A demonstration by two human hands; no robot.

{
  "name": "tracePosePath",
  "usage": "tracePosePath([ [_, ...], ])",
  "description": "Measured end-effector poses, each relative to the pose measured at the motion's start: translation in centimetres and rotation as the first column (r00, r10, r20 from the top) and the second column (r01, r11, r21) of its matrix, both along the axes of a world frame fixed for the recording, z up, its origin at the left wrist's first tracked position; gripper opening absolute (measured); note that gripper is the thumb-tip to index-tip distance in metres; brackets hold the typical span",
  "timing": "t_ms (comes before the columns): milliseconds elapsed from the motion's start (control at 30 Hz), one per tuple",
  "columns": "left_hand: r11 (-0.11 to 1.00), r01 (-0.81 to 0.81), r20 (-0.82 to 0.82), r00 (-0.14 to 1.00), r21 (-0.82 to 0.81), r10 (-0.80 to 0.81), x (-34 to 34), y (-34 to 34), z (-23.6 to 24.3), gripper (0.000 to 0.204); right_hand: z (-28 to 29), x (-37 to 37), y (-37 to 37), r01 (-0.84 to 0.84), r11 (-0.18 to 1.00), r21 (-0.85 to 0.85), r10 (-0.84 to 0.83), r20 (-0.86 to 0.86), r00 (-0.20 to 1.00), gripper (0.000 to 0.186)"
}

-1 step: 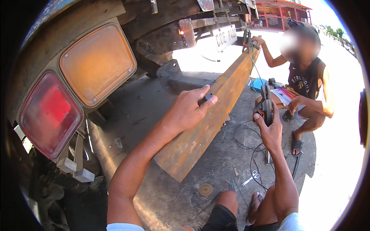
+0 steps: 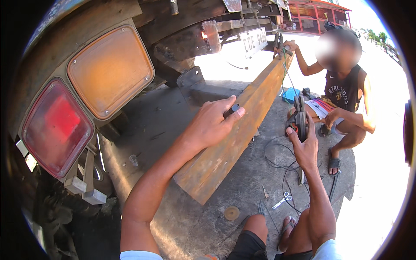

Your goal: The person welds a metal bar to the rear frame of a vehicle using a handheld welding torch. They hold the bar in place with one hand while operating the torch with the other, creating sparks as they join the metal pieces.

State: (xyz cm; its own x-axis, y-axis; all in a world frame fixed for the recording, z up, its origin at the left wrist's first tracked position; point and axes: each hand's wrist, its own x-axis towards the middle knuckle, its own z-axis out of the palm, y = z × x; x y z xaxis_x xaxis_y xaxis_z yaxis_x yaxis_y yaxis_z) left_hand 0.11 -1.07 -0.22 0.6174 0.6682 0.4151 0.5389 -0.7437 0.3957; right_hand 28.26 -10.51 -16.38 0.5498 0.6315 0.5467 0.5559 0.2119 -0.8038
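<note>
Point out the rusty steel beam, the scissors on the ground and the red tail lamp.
rusty steel beam (image 2: 225, 151), head view, on its broad side face.
scissors (image 2: 282, 201), head view, near the pivot.
red tail lamp (image 2: 56, 128), head view, middle of the lens.

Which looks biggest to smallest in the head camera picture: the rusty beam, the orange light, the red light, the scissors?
1. rusty beam
2. orange light and red light: look about alike, and both sit near the camera, so no ranking between them
3. scissors, far smaller
</note>
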Motion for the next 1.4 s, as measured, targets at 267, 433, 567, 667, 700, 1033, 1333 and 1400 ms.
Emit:
tracePosePath([
  [267,0.979,-0.196,-0.086,0.976,0.053,0.2,0.5,-0.4,0.7,0.07,-0.9,0.7,0.8,-0.03,0.998,0.05,0.027,0.061,0.998,0.048],
  [433,0.957,-0.28,-0.239,0.937,-0.074,0.256,0.9,-0.8,2.0,0.064,-1.2,2.3,0.1,-0.029,0.999,-0.046,0.029,-0.004,1.0,0.032],
  [567,0.951,-0.302,-0.278,0.91,0.06,0.307,1.0,-1.1,1.8,0.07,-0.6,3.0,-0.5,-0.052,0.989,0.141,0.063,-0.069,0.996,0.038],
  [667,0.956,-0.292,-0.279,0.916,0.036,0.29,0.9,-0.7,1.5,0.074,0.5,4.2,-1.2,0.091,0.986,0.14,-0.114,0.166,0.98,0.052],
  [700,0.954,-0.285,-0.257,0.918,0.096,0.301,0.8,-0.5,1.2,0.075,0.8,4.6,-1.6,0.161,0.979,0.125,-0.186,0.22,0.958,0.053],
  [1033,0.99,-0.077,-0.198,0.975,0.116,0.099,-0.1,4.5,-1.6,0.074,0.1,10.3,-13.3,0.341,0.936,-0.085,-0.298,0.321,0.899,0.049],
  [1333,0.989,-0.112,-0.189,0.974,0.096,0.129,0.2,4.5,-1.1,0.076,2.5,10.0,-17.2,0.218,0.974,0.056,-0.223,0.115,0.968,0.045],
  [1400,0.987,-0.15,-0.188,0.969,0.054,0.158,0.2,3.9,-0.8,0.076,3.0,9.3,-16.3,0.155,0.983,0.098,-0.164,0.093,0.982,0.042],
])
